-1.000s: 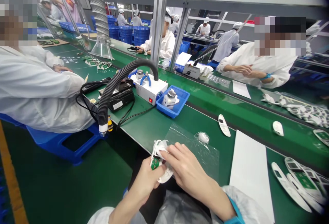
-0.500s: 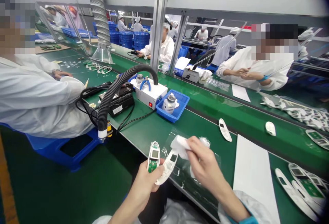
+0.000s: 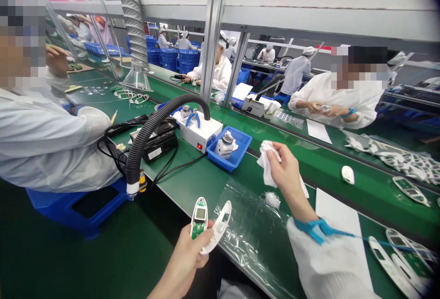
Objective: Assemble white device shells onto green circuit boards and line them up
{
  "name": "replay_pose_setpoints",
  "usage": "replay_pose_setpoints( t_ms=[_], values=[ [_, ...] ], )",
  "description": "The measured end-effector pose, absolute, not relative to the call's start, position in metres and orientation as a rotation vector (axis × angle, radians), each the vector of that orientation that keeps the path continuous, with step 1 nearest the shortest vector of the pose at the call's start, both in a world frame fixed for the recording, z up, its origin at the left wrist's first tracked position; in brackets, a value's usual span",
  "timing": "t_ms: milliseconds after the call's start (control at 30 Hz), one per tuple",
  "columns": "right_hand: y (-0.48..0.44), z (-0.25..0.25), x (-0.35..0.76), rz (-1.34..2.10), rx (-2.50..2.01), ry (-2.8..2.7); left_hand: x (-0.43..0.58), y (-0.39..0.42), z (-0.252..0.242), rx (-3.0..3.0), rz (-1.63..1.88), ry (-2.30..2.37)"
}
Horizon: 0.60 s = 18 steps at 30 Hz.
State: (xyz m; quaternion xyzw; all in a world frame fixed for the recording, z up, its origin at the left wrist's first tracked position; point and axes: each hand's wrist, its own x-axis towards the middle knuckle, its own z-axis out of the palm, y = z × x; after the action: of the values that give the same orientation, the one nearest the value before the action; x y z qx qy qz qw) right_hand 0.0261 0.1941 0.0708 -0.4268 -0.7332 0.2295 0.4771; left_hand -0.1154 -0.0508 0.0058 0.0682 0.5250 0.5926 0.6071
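My left hand (image 3: 187,255) is closed round two white plastic halves near the bench edge. One is a housing (image 3: 200,216) with a small grey display and a green circuit board in it. The other is an empty cover (image 3: 220,228) with a window cutout, tilted to the right under my thumb. Over the bench, my right hand (image 3: 286,168) pinches a crumpled white cloth (image 3: 267,164). Beneath it lie a clear plastic bag (image 3: 247,244) and a small crumpled white wad (image 3: 272,200).
A blue tray (image 3: 245,139) holds a metal-capped bottle (image 3: 225,145). Beside it are a white box (image 3: 197,132), blue pliers (image 3: 193,119) and a black hose (image 3: 137,143). White paper (image 3: 338,216) and more housings (image 3: 410,255) lie right. Co-workers sit left and across the green belt.
My right hand has moved up and away from the cover, carrying the cloth toward the blue tray. My left hand keeps both halves, slightly lower in view.
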Motion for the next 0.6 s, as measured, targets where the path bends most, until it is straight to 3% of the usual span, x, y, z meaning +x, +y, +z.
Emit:
replay_pose_setpoints(
  t_ms=[167, 333, 600],
  values=[
    [0.191, 0.090, -0.007, 0.741, -0.872, -1.817, -0.118, -0.050, 0.002, 0.127, 1.392, 1.212],
    [0.112, 0.082, -0.015, 0.927, -0.377, -2.461, -0.121, -0.049, 0.000, 0.149, 1.409, 1.163],
    [0.061, 0.057, -0.019, 0.404, -0.389, -2.881, -0.111, -0.042, 0.002, 0.232, 1.465, 1.224]
  ],
)
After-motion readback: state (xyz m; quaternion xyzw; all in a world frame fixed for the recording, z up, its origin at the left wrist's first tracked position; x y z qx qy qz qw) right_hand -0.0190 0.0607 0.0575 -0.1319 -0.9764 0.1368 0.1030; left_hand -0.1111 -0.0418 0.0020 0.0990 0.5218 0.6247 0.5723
